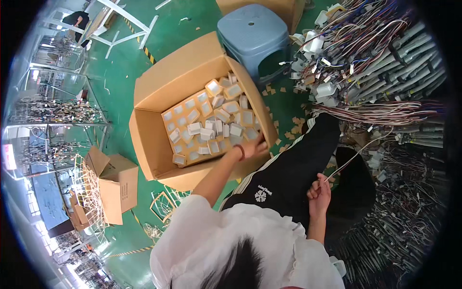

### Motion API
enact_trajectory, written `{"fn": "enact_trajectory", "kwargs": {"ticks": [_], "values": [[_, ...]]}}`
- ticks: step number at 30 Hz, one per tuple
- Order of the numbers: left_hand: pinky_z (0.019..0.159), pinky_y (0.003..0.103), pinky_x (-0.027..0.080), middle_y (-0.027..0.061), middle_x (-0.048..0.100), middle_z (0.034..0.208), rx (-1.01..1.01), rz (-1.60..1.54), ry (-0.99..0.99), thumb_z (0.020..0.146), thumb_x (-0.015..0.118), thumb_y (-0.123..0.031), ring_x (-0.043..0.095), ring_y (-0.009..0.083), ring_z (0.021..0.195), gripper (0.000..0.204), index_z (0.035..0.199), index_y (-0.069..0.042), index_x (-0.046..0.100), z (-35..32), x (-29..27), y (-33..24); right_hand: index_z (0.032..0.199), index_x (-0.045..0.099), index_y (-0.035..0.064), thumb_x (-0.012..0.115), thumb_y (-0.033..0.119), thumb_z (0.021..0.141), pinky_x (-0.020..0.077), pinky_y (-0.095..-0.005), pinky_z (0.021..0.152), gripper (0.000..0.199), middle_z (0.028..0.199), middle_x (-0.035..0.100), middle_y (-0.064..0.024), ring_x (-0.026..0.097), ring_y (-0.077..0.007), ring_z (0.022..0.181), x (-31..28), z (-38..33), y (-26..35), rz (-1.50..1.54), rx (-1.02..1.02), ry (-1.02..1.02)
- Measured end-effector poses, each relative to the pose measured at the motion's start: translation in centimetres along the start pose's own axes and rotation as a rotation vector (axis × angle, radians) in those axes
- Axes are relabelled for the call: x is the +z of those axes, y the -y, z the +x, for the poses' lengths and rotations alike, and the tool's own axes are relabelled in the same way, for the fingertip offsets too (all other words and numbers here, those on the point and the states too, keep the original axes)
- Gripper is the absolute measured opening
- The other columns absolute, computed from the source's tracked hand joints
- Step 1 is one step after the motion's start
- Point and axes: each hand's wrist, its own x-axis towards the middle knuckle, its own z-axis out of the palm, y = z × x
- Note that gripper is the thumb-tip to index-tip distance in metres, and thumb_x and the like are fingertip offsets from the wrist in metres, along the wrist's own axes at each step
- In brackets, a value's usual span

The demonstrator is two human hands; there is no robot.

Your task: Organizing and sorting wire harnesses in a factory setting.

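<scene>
The left hand is reaching out over the near edge of a big open cardboard box on the green floor, arm stretched long, a red band on the wrist; the fingers are dipping in among the small white plastic housings heaped inside, but I honestly can't tell whether they're gripping one. The right hand is sitting low by the knee, fingers curled shut and pinching a thin wire that's trailing off to the wire harness pile. A blue plastic stool is standing just behind the box, and a smaller cardboard box is sitting off to the left, flaps open.
</scene>
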Motion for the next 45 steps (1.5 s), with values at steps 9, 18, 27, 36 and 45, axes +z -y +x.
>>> {"fn": "enact_trajectory", "kwargs": {"ticks": [9,18,27,36,45], "values": [[0.075,0.032,0.048,0.0136,0.066,0.083,0.061,-0.532,-0.339,0.088,0.053,-0.019,0.064,0.0237,0.079,0.026,0.107,-0.003,0.058,3.4,5.1,1.4,0.115,0.048,0.0080,0.043,0.018,0.097,0.0382,-0.0256,0.050,0.022,0.064,0.043,-0.0028,0.041,-0.0116,0.052,1.2,-0.6,1.7,-0.099,-0.072,-0.063],[0.079,0.037,0.049,0.0192,0.064,0.099,-0.306,0.313,-0.638,0.069,0.064,-0.012,0.064,0.0293,0.089,0.035,0.102,-0.003,0.057,8.8,1.7,6.3,0.110,0.055,0.0010,0.047,0.009,0.094,0.0422,-0.0264,0.066,0.021,0.086,0.058,-0.0068,0.051,-0.0150,0.071,-1.3,-2.4,0.9,0.049,-0.018,-0.064],[0.061,0.036,0.057,0.0208,0.053,0.119,0.360,-0.748,-0.248,0.082,0.052,-0.014,0.064,0.0272,0.084,0.057,0.134,-0.007,0.029,-5.0,0.6,-13.1,0.103,0.053,0.0010,0.042,0.018,0.097,0.0464,-0.0250,0.059,0.021,0.079,0.063,-0.0096,0.056,-0.0137,0.060,-0.6,-5.3,7.2,-0.585,-0.315,-0.050],[0.099,0.035,0.034,0.0155,0.042,0.130,0.779,-0.351,0.159,0.088,0.056,-0.012,0.044,0.0228,0.117,0.043,0.124,0.000,0.037,-3.7,11.3,-23.2,0.099,0.050,0.0025,0.057,0.003,0.088,0.0489,-0.0279,0.079,0.014,0.094,0.064,-0.0124,0.062,-0.0161,0.080,0.6,-7.2,11.1,-0.107,-0.654,0.102],[0.098,0.036,0.036,0.0189,0.044,0.126,0.917,-0.290,0.122,0.089,0.055,-0.014,0.047,0.0254,0.115,0.049,0.127,0.002,0.028,-4.3,12.6,-23.6,0.094,0.049,0.0004,0.058,-0.008,0.083,0.0513,-0.0328,0.083,0.017,0.094,0.064,-0.0162,0.064,-0.0220,0.092,0.8,-10.7,10.6,-0.116,-0.830,0.073]]}}
